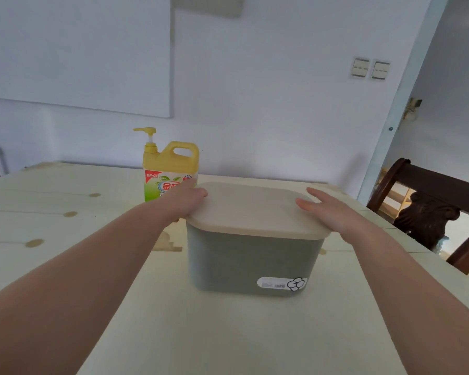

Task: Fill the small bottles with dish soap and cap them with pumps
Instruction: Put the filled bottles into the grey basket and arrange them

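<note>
Left hand grips lid at its left edge, thumb on top; right hand rests straight-fingered on lid's right edge; grey box frame centre; dish soap jug just behind, centre-left, on table.

Contents of box under lid, jug label partly behind left hand

Yellow dish soap jug stands upright on the table; pump fitted.
</note>
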### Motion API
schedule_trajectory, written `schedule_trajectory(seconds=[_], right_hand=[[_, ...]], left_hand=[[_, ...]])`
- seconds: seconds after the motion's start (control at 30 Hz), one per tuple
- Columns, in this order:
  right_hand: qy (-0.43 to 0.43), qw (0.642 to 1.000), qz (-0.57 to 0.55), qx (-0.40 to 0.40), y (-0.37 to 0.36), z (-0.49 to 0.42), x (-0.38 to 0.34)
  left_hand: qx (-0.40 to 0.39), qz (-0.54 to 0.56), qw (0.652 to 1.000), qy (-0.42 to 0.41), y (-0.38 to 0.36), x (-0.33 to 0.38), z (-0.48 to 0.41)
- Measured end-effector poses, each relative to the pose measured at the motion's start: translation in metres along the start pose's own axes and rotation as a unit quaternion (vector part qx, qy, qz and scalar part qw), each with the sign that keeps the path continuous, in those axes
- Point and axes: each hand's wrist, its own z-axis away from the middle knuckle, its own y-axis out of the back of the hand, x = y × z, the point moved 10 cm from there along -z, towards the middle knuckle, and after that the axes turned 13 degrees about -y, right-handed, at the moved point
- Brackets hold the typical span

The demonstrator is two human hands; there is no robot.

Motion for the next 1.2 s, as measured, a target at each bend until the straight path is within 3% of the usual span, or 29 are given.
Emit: schedule_trajectory(seconds=[0.1, 0.23, 0.3, 0.4, 0.53, 0.63, 0.73, 0.87, 1.2], right_hand=[[0.006, 0.990, 0.139, -0.014, -0.014, -0.007, -0.009], [-0.008, 0.982, 0.187, -0.016, -0.014, -0.010, -0.013], [-0.021, 0.991, 0.130, -0.034, -0.013, -0.004, -0.006], [-0.044, 0.993, -0.089, -0.059, -0.009, -0.002, 0.014], [0.041, 0.967, -0.235, -0.091, -0.006, 0.016, 0.032], [0.119, 0.969, -0.193, -0.094, -0.017, 0.039, 0.034], [0.159, 0.969, -0.187, -0.017, -0.021, 0.047, 0.035], [0.170, 0.957, -0.231, 0.037, -0.020, 0.045, 0.041], [0.153, 0.967, -0.181, 0.090, -0.009, 0.008, 0.040]], left_hand=[[-0.039, -0.023, 0.999, 0.009, -0.009, 0.004, -0.001], [-0.064, -0.068, 0.996, 0.006, -0.012, 0.010, 0.000], [-0.049, -0.019, 0.998, 0.045, -0.007, -0.001, 0.002], [-0.033, 0.085, 0.993, 0.074, -0.001, -0.017, 0.004], [0.018, 0.123, 0.992, 0.009, 0.016, -0.022, 0.009], [0.077, 0.098, 0.990, -0.071, 0.024, -0.021, 0.018], [0.118, 0.089, 0.977, -0.154, 0.022, -0.012, 0.040], [0.104, 0.012, 0.970, -0.220, 0.002, -0.006, 0.053], [0.085, -0.149, 0.944, -0.283, -0.014, 0.024, 0.033]])
